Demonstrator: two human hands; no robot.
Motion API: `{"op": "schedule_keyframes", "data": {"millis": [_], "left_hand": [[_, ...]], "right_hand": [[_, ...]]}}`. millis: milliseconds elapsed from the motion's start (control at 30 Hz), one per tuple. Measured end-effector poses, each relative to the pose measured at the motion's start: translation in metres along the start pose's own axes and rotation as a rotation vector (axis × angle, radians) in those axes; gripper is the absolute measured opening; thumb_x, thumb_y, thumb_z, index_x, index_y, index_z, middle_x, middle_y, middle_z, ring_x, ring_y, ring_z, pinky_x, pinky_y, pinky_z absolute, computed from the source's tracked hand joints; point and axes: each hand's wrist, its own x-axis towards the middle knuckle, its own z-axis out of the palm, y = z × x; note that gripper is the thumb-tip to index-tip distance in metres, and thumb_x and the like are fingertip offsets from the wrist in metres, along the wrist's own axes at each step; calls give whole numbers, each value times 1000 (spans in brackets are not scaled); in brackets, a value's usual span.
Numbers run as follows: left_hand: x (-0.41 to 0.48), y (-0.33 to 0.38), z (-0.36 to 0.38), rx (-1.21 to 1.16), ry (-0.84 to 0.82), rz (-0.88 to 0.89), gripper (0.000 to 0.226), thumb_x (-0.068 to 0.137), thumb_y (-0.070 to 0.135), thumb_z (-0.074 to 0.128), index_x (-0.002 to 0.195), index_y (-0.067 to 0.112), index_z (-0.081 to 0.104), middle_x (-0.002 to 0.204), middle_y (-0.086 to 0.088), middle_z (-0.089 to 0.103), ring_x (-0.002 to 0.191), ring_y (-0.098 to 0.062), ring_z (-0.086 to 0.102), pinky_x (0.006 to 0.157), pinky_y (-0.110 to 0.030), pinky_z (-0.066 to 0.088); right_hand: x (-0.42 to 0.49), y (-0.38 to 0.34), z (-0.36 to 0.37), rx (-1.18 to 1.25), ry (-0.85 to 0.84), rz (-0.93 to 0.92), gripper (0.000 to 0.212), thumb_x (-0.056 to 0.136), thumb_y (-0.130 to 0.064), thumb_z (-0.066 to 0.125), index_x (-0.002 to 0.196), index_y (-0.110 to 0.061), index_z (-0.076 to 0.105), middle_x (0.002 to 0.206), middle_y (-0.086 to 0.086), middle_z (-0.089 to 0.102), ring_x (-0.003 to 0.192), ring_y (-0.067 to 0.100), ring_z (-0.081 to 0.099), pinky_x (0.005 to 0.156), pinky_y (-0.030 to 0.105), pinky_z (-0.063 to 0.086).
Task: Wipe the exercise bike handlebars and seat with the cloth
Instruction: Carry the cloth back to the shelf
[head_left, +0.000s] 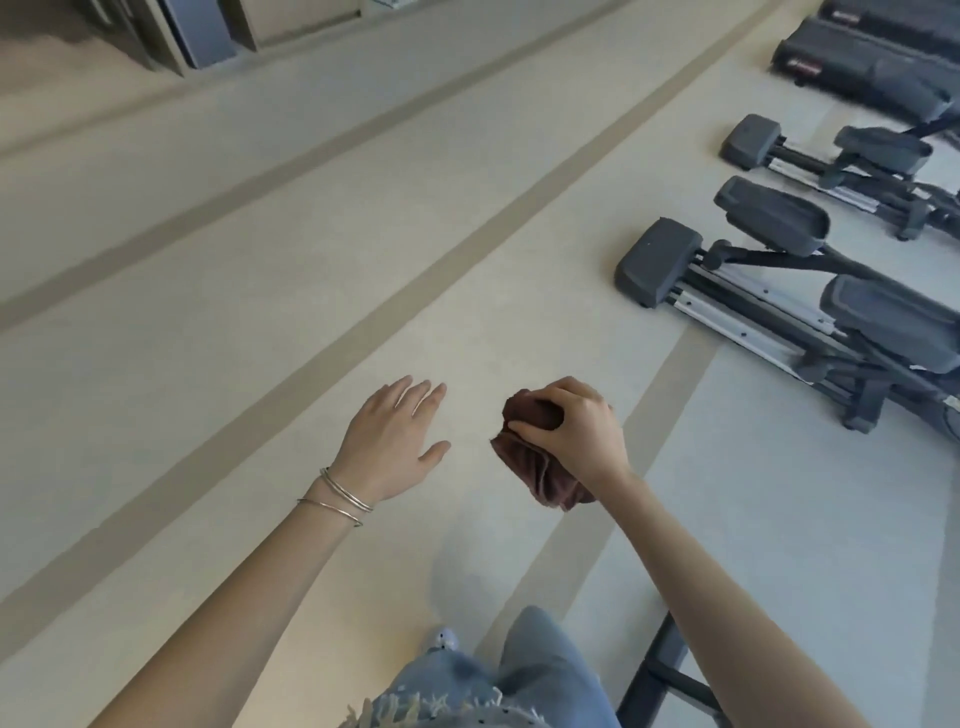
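Note:
A dark brown cloth (535, 467) is bunched in my right hand (576, 431), whose fingers curl round it in mid-air above the floor. To its left, my left hand (389, 436) is held out flat with straight fingers, holding nothing; two thin bangles sit on that wrist. No exercise bike handlebars or seat show in the view. A black metal frame (660, 670) pokes in at the bottom right, partly hidden by my right arm.
Grey elliptical trainers (779, 291) stand along the right side on a pale blue floor strip, with a treadmill (872, 62) further back. Beige floor with darker stripes (363, 322) runs ahead. Cabinets (197, 31) line the far left. My jeans and one shoe (441, 639) are below.

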Motion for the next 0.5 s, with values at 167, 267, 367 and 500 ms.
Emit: {"op": "schedule_keyframes", "data": {"millis": [167, 267, 367, 500], "left_hand": [[7, -31, -2, 7, 4, -114, 66, 86, 42, 58, 140, 8, 40, 139, -13, 49, 133, -32, 39, 108, -43, 35], [17, -45, -1, 8, 7, -169, 66, 85, 41, 59, 139, 9, 40, 139, -12, 49, 133, -32, 39, 108, -43, 35], [36, -60, -2, 40, -10, -216, 65, 86, 41, 57, 140, 10, 39, 141, -11, 47, 134, -31, 38, 108, -42, 32], [83, -75, -7, 94, -46, -255, 66, 87, 43, 54, 142, 11, 36, 144, -12, 43, 136, -31, 35, 109, -43, 30]], "right_hand": [[47, -21, 24, -13, -83, -81, 28, 67, -46, 74, 92, -34, 69, 94, -13, 60, 92, 13, 57, 71, 25, 38], [78, -26, 34, -3, -133, -132, 28, 67, -46, 74, 92, -35, 69, 94, -11, 62, 92, 13, 58, 73, 28, 42], [115, -28, 42, 2, -174, -164, 27, 69, -47, 74, 93, -35, 69, 94, -12, 61, 92, 11, 57, 73, 28, 44], [176, -27, 41, 22, -213, -212, 27, 69, -48, 72, 94, -38, 67, 91, -18, 56, 91, 8, 56, 72, 25, 41]]}}
